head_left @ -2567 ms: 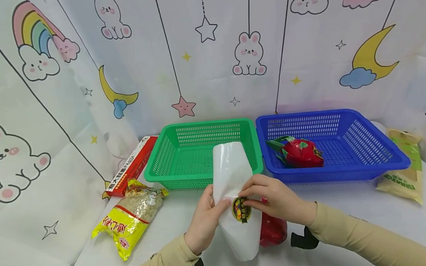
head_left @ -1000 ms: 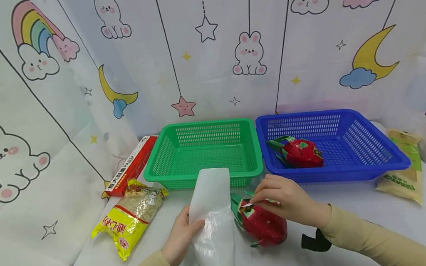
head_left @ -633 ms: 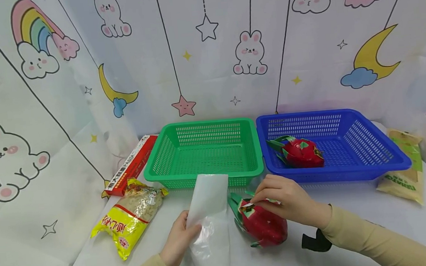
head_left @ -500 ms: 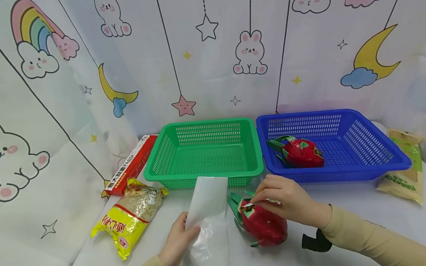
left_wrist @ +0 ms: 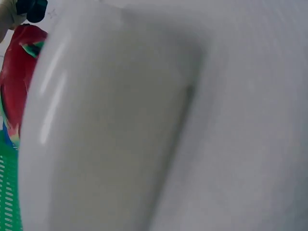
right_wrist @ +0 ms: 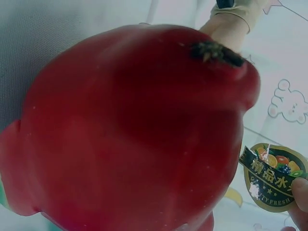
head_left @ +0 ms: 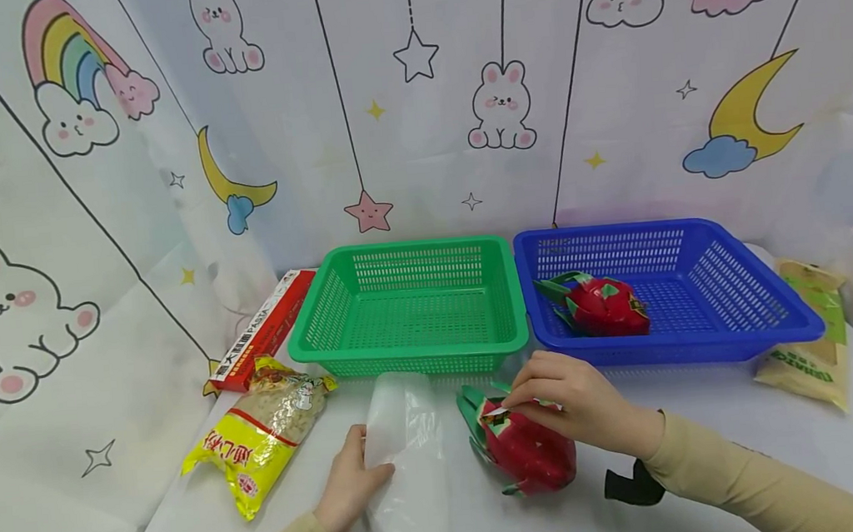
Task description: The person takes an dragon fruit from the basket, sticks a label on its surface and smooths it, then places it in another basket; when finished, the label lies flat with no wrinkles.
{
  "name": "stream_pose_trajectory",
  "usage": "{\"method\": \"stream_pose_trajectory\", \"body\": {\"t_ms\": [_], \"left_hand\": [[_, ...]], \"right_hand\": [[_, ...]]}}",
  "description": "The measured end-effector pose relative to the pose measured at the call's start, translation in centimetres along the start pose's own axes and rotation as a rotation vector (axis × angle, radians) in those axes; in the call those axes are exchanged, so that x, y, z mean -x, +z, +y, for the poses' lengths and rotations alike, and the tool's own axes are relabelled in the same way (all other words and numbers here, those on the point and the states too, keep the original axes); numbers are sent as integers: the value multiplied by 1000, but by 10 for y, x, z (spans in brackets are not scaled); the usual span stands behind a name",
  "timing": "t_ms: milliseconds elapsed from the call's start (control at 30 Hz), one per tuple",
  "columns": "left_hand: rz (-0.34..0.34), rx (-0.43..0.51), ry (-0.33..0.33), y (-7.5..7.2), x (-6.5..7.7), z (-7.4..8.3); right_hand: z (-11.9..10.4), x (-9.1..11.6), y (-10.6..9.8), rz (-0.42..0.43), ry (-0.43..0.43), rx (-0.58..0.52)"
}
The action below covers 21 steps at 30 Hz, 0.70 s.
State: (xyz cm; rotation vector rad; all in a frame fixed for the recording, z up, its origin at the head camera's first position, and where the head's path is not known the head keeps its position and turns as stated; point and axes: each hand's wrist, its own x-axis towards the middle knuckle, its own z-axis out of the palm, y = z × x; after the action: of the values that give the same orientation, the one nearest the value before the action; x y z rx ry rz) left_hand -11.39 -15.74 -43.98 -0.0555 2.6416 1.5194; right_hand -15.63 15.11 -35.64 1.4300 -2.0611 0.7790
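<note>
Between the thumb and fingers of my right hand is an oval fruit sticker, black and gold with printed fruit. Seen from the head, the hand overlaps the top of a red dragon fruit with green leaf tips, lying on the white table. In the right wrist view the fruit's stem end fills the middle. My left hand grips the edge of a long, glossy white backing sheet, thumb on top and fingers hidden behind. Up close, the sheet covers most of the left wrist view.
At the back stand a green basket and a blue basket; a second dragon fruit lies in the blue one. A yellow macaroni bag and red pasta box lie left, a beige bag right.
The sticker has come off the sheet into my right hand, which has moved slightly right. My left hand has carried the sheet left and down, uncovering the dragon fruit.
</note>
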Motion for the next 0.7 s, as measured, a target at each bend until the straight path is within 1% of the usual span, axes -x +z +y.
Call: {"method": "stream_pose_trajectory", "body": {"t_ms": [167,300,433,533,700], "left_hand": [[22,-117,65,-1,-5,-2],[27,-204,126,-2,-5,-1],[3,-310,176,-4,-4,1],[-18,-394,200,-5,-2,2],[-21,-531,260,-8,-2,3]], "right_hand": [[0,0,0,-5,9,-6],[0,0,-1,-10,15,-2],[0,0,-1,-14,12,1],[0,0,-1,-16,8,2],[1,1,0,-14,-1,-1]]}}
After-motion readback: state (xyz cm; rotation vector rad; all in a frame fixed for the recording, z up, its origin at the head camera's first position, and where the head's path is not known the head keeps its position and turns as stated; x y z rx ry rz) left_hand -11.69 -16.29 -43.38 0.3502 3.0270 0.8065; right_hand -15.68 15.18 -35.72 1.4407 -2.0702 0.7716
